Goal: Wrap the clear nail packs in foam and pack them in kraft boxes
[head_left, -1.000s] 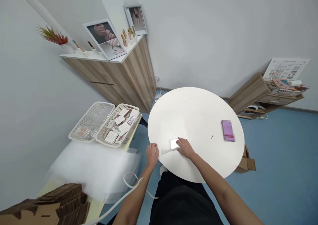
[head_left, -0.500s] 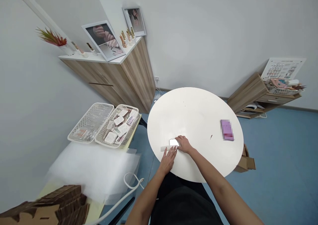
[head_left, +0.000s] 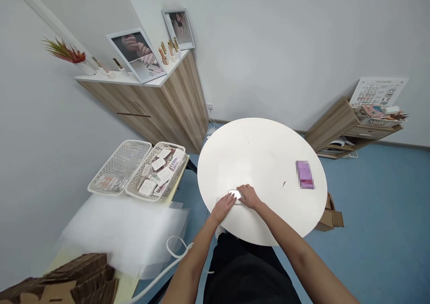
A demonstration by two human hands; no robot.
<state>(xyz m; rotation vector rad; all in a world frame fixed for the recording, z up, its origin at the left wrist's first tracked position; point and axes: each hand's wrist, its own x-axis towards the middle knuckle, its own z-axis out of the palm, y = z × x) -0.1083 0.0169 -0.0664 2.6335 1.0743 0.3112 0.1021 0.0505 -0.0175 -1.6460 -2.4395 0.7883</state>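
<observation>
On the round white table (head_left: 258, 147) lies a small, flat rectangular piece with a bright, shiny white face (head_left: 234, 193). A pale translucent strip, like plastic film (head_left: 239, 203), shows along its near edge. From the left, my left hand (head_left: 223, 207) rests on the piece with its fingers stretched out flat. My right hand (head_left: 250, 197) is bent around the right end of the piece, its fingertips close to those of my left hand. Parts of the piece and the film are hidden under my fingers.
A purple blurred packet (head_left: 305, 175) lies at the table's right. To the left stand two white baskets (head_left: 127, 188) of packets and cards, translucent sheets (head_left: 124, 232), folded brown cardboard (head_left: 77, 279) and a white cable (head_left: 157, 275). A cardboard box (head_left: 331, 219) sits on the floor.
My left hand has slid slightly left and up onto the piece. The translucent strip that stuck out left of it no longer shows there. My right hand stays at the right end.
</observation>
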